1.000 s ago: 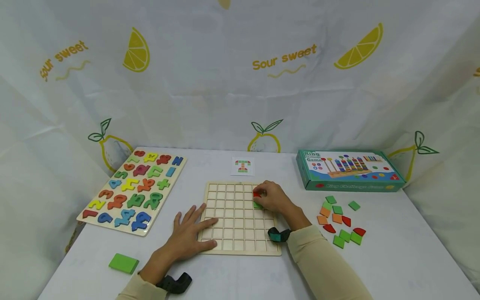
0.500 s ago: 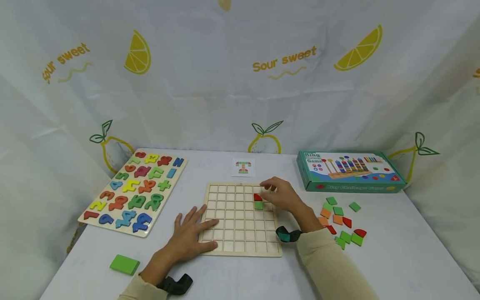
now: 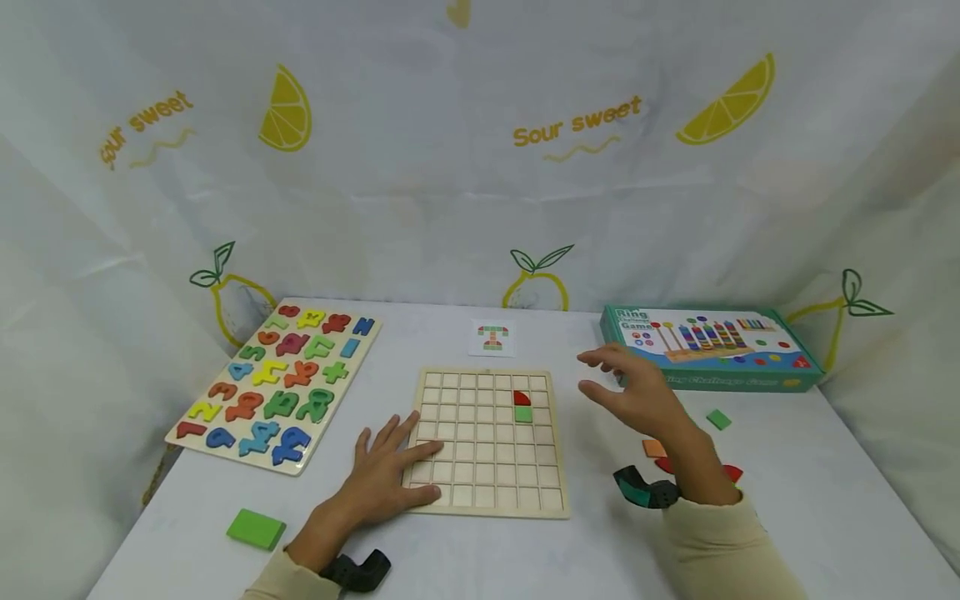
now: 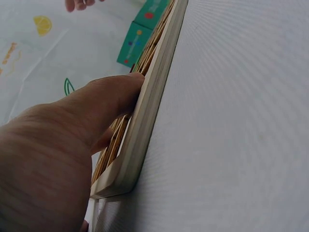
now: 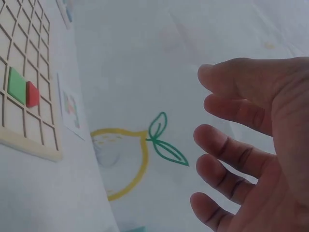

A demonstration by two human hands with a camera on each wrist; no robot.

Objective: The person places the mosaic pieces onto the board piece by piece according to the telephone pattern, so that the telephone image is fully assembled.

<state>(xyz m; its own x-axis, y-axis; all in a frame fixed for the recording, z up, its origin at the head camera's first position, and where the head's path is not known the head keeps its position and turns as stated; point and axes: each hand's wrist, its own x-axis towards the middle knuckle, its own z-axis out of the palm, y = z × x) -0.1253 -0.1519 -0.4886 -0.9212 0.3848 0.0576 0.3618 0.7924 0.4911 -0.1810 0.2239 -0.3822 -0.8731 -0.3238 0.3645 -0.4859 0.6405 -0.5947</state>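
On table [image 3: 480,560], board [image 3: 484,454] square to backdrop [image 3: 420,175]

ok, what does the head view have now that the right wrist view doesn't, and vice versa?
Head only: the left hand resting on the grid board, the green block on the near left of the table, and loose pieces beside the right forearm.

Right wrist only: the palm side of the right hand, with all five fingertips visible and nothing held.

Both: the right hand, part or all of the grid board, the red piece beside the green square on it, and the pattern card.
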